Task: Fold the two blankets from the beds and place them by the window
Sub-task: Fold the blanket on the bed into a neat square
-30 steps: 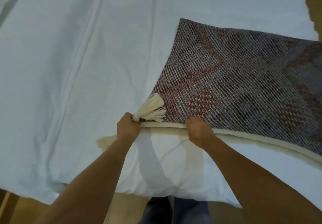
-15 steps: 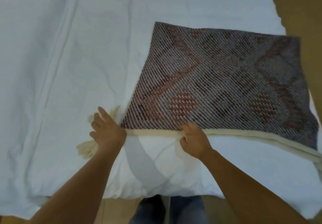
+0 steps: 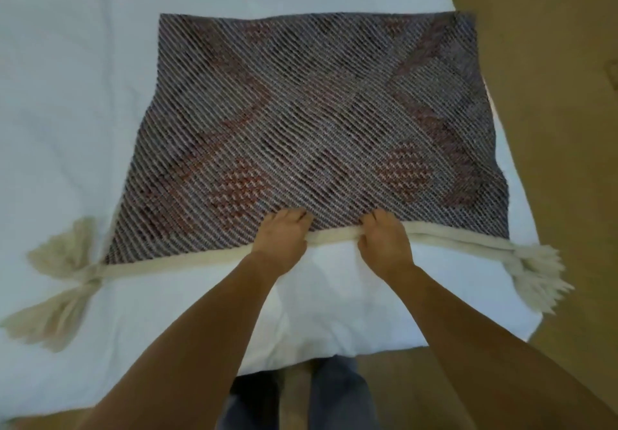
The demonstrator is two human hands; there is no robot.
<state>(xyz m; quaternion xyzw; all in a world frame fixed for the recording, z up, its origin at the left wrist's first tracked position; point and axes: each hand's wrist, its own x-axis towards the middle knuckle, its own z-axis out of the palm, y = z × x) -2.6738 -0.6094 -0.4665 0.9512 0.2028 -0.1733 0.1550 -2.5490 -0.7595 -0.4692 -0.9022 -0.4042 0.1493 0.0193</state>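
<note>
A folded woven blanket (image 3: 311, 122), dark grey with reddish patterns and a cream border, lies flat on the white bed (image 3: 67, 95). Cream tassels (image 3: 60, 282) stick out at its near left corner and more tassels (image 3: 538, 276) at its near right corner. My left hand (image 3: 282, 237) and my right hand (image 3: 384, 240) rest side by side on the middle of the blanket's near edge, fingers curled over the cream border. Whether they pinch the border or only press on it is hard to tell.
The bed's right edge (image 3: 515, 229) drops to a brown wooden floor (image 3: 551, 95). My legs in dark trousers (image 3: 337, 396) stand at the bed's near edge. White sheet stretches away to the left and behind the blanket.
My left hand let go of the left tassel and moved right to the middle of the near edge. The view shifted, so the blanket now sits centred with both tasselled corners showing.
</note>
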